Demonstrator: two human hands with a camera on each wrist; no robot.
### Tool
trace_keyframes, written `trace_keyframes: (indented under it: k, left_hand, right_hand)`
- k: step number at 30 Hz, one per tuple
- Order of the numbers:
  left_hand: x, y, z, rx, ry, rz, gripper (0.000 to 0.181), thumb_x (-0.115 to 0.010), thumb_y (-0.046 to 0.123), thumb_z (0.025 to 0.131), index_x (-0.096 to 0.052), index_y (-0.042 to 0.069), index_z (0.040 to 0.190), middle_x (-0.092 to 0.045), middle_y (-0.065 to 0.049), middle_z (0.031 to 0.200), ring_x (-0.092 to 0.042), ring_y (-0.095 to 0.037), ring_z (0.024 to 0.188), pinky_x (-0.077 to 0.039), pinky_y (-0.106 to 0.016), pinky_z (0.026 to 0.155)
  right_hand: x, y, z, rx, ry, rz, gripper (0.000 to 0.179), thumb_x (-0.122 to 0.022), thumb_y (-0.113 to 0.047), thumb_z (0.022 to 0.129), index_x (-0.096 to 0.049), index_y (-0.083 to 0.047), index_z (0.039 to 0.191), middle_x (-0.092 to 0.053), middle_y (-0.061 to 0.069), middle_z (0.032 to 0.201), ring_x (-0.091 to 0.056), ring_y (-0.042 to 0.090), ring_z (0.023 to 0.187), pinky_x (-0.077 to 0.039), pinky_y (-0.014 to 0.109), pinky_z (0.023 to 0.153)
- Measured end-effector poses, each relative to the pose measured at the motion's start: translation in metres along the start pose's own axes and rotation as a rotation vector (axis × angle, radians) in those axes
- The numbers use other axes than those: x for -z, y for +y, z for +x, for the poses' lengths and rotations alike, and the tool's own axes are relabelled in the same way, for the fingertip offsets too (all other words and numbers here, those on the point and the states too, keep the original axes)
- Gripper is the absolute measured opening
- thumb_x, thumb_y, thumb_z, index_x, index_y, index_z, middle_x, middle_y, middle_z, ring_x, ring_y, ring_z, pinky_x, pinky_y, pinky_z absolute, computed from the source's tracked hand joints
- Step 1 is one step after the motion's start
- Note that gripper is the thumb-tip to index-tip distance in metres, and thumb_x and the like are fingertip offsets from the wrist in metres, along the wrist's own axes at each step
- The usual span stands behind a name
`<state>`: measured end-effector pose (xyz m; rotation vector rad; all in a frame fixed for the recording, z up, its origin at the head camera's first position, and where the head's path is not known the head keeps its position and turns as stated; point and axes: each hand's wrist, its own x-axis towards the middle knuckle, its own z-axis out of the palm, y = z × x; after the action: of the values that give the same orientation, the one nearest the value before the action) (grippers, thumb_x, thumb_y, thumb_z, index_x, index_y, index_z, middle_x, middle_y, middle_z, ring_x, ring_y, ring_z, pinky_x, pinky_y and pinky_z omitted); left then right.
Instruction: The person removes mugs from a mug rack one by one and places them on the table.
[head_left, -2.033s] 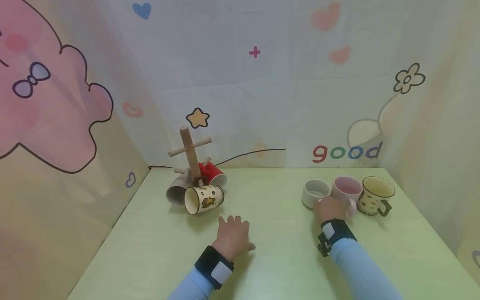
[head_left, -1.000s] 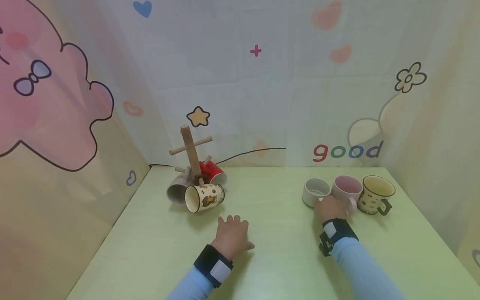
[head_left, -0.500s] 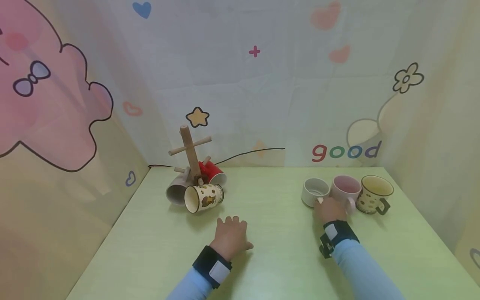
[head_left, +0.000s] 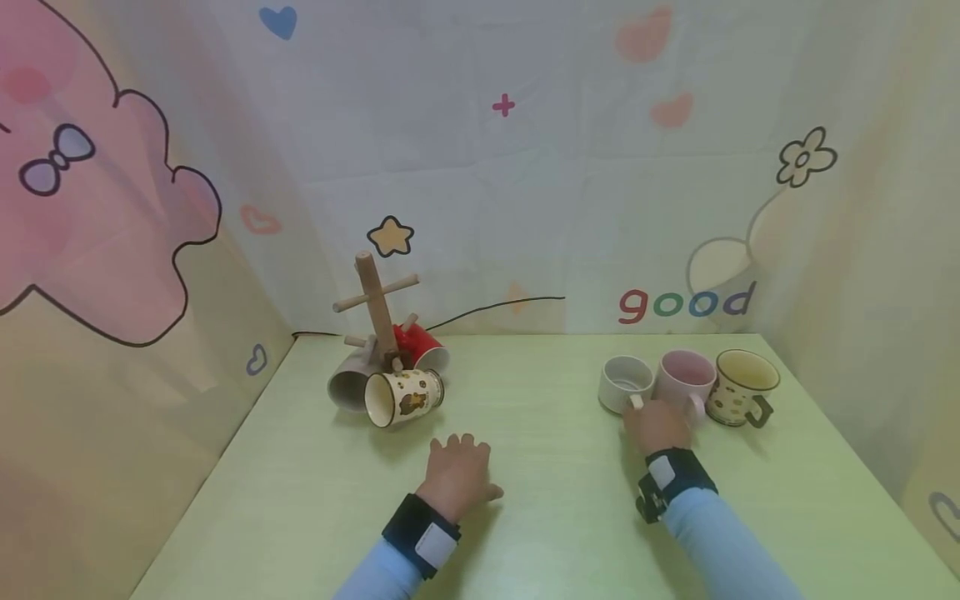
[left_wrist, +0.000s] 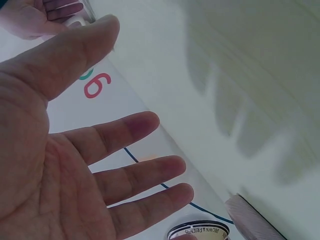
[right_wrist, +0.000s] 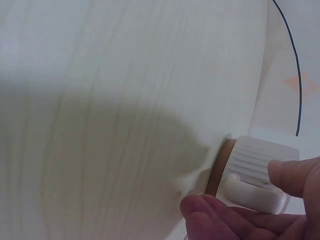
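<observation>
While I watch the table (head_left: 547, 517) remotely, the left hand (head_left: 455, 475) has fingers apart. The right hand (head_left: 657, 428) is by the pink mug (head_left: 679, 390) and, left of that, the white cup (head_left: 619, 398); I cannot tell whether fingers clamp its handle (right_wrist: 254, 197).

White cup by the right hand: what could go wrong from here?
Two risks. The fingers and thumb of the right hand are at the white cup by its handle, but no firm grip is plain, so it might slip if lifted. The pink mug stands close beside it, so a sideways move could knock that mug.
</observation>
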<state>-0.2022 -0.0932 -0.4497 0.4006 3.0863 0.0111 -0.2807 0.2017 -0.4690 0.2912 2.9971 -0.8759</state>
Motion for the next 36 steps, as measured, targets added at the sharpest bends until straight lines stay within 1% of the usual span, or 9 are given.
trace_keyframes:
  k: [2,5,9,12,16,19,22,27,36]
  left_hand:
    - [0.0,0.0,0.0,0.002,-0.001,-0.009,0.053,-0.081,0.05,0.076,-0.07,0.009,0.106,-0.064,-0.012,0.101,-0.059,-0.032,0.096,-0.045,-0.058,0.092]
    - [0.0,-0.001,-0.001,0.003,0.013,-0.021,0.05,-0.081,0.049,0.077,-0.069,0.008,0.104,-0.063,-0.011,0.098,-0.059,-0.031,0.093,-0.047,-0.055,0.088]
    - [-0.003,-0.004,-0.001,0.003,0.054,-0.039,0.048,-0.081,0.048,0.077,-0.068,0.008,0.1,-0.062,-0.009,0.093,-0.059,-0.028,0.088,-0.049,-0.05,0.08]
    - [-0.007,-0.008,0.0,0.005,0.084,-0.055,0.047,-0.08,0.048,0.078,-0.068,0.008,0.099,-0.061,-0.008,0.09,-0.059,-0.028,0.085,-0.05,-0.046,0.075]
    - [-0.011,-0.012,0.003,0.02,0.107,-0.103,0.05,-0.078,0.047,0.081,-0.066,0.006,0.107,-0.061,-0.009,0.091,-0.06,-0.028,0.084,-0.051,-0.044,0.07]
    - [-0.013,-0.016,0.006,0.045,0.118,-0.167,0.055,-0.076,0.047,0.084,-0.064,0.005,0.118,-0.064,-0.012,0.1,-0.062,-0.031,0.09,-0.053,-0.045,0.072]
    - [-0.014,-0.019,0.007,0.081,0.125,-0.239,0.06,-0.074,0.048,0.085,-0.062,0.005,0.126,-0.065,-0.016,0.11,-0.064,-0.033,0.097,-0.054,-0.048,0.077]
    - [-0.017,-0.024,0.007,0.128,0.161,-0.35,0.063,-0.072,0.048,0.087,-0.06,0.004,0.131,-0.064,-0.018,0.119,-0.063,-0.035,0.105,-0.055,-0.049,0.079]
    - [-0.026,-0.038,0.009,0.21,0.205,-0.614,0.067,-0.069,0.049,0.09,-0.055,0.002,0.137,-0.06,-0.02,0.132,-0.057,-0.037,0.12,-0.048,-0.053,0.096]
  right_hand:
    - [-0.001,0.001,-0.003,0.017,0.014,-0.005,0.049,-0.044,-0.031,0.102,-0.06,-0.001,0.066,-0.053,0.009,0.06,-0.052,0.027,0.06,-0.043,0.043,0.069]
    - [-0.002,0.001,-0.009,0.053,0.048,-0.003,0.051,-0.044,-0.032,0.102,-0.056,-0.003,0.062,-0.051,0.007,0.056,-0.051,0.026,0.057,-0.043,0.045,0.069]
    - [-0.003,0.0,-0.018,0.132,0.114,-0.014,0.044,-0.05,-0.028,0.1,-0.057,-0.003,0.064,-0.049,0.005,0.054,-0.05,0.024,0.053,-0.037,0.036,0.05]
    - [-0.004,-0.002,-0.024,0.181,0.129,-0.043,0.038,-0.055,-0.025,0.096,-0.059,-0.002,0.067,-0.047,0.004,0.054,-0.048,0.023,0.052,-0.032,0.032,0.046]
    - [-0.005,-0.008,-0.033,0.146,0.068,-0.036,0.038,-0.055,-0.031,0.096,-0.064,0.002,0.08,-0.054,0.009,0.062,-0.051,0.026,0.057,-0.037,0.034,0.048]
    - [-0.006,-0.014,-0.041,0.125,0.004,-0.038,0.047,-0.054,-0.037,0.097,-0.066,0.007,0.105,-0.067,0.022,0.086,-0.063,0.034,0.073,-0.049,0.043,0.058]
    - [-0.007,-0.019,-0.051,0.162,-0.057,-0.07,0.055,-0.054,-0.039,0.098,-0.061,0.01,0.122,-0.067,0.028,0.111,-0.065,0.043,0.095,-0.053,0.052,0.075]
    - [-0.006,-0.029,-0.069,0.212,-0.129,-0.091,0.057,-0.054,-0.041,0.098,-0.061,0.008,0.125,-0.067,0.025,0.114,-0.062,0.045,0.108,-0.05,0.056,0.085]
    - [-0.007,-0.044,-0.086,0.277,-0.085,-0.091,0.053,-0.06,-0.041,0.096,-0.064,0.005,0.122,-0.068,0.023,0.114,-0.065,0.042,0.102,-0.054,0.053,0.078]
